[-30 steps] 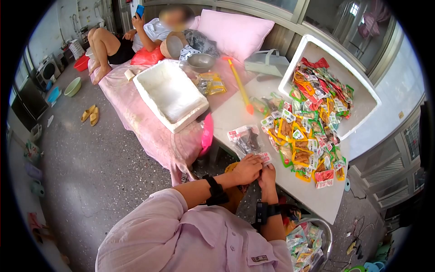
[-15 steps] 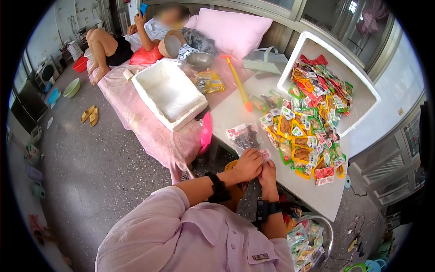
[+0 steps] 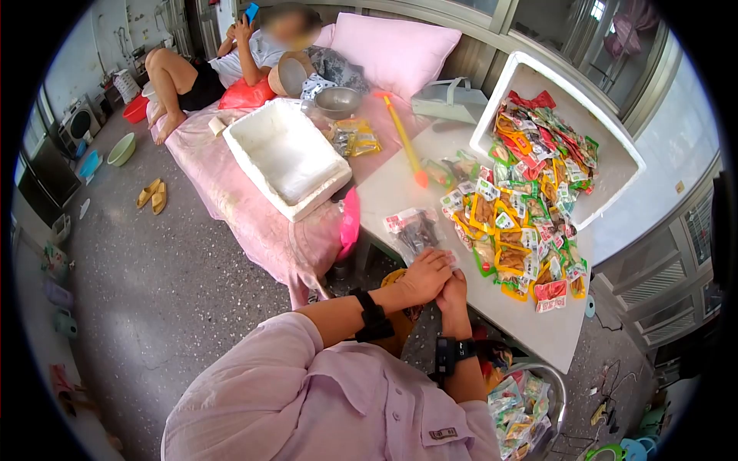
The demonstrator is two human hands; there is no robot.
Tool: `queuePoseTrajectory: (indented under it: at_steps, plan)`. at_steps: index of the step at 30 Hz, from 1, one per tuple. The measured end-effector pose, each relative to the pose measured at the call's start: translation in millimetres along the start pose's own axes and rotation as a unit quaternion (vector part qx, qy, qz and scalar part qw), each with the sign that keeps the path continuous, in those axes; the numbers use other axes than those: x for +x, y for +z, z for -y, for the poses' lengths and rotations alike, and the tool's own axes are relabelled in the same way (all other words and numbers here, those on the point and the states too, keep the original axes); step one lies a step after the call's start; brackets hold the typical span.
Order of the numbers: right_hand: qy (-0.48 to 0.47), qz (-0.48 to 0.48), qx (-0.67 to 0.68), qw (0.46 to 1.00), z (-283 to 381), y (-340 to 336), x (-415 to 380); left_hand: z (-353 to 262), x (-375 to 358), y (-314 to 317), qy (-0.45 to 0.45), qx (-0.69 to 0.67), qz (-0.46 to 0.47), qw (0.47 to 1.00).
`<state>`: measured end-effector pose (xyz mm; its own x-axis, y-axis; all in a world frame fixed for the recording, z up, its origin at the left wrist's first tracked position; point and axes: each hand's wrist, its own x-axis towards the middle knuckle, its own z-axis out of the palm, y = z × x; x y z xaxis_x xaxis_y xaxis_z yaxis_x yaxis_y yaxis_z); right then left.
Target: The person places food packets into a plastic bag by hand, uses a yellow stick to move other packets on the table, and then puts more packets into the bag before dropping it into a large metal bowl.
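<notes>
A clear plastic bag [image 3: 416, 233] with red-and-white print and dark contents lies near the left edge of the white table. My left hand [image 3: 427, 277] is closed over its near end, fingers bent on the plastic. My right hand [image 3: 453, 293] presses against the left one, its fingers curled at the same end of the bag and partly hidden. What lies beneath my fingers cannot be made out. To the right spreads a pile of colourful snack packets [image 3: 513, 238], with a red-and-white packet [image 3: 550, 295] at its near edge.
A tipped white foam box [image 3: 615, 165] spills packets onto the table [image 3: 530, 334]. Another foam box [image 3: 254, 142] sits on the pink-covered bed [image 3: 231, 207], where a person reclines with a phone [image 3: 251, 11]. A metal basin [image 3: 560, 399] of packets stands below the table's edge.
The red-and-white printed piece beside my fingers has gone out of sight, with clear plastic showing there now. My hands have barely shifted. The reclining person's other hand has risen to the phone.
</notes>
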<state>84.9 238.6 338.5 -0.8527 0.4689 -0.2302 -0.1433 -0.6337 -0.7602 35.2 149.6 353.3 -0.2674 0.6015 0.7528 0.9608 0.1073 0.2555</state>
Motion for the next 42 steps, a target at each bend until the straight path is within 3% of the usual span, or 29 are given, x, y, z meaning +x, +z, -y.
queuePoseTrajectory:
  at_steps: [7,15,19,22,34,42]
  plan:
    - [0.017,0.039,0.072,0.996,-31.3,-39.7,37.3,6.8,-2.2,3.3,0.002,-0.033,0.005,0.999]
    - [-0.010,0.000,0.010,1.000,-9.2,-2.4,2.8,3.4,-9.3,-8.3,-0.020,-0.028,-0.007,0.999]
    - [-0.052,-0.012,-0.014,0.998,-14.8,-14.3,6.1,-0.9,-18.1,-12.7,-0.048,0.016,-0.008,0.999]
    - [0.011,-0.068,-0.088,0.994,3.3,-12.2,-9.6,1.8,-24.4,-11.4,-0.048,0.025,0.005,0.999]
    - [-0.065,-0.195,-0.174,0.963,28.4,-28.7,0.0,10.1,-41.1,-8.0,0.000,0.101,0.074,0.992]
    - [-0.036,-0.119,-0.247,0.961,21.9,-39.0,24.4,13.9,-45.3,-3.4,0.004,0.119,0.069,0.990]
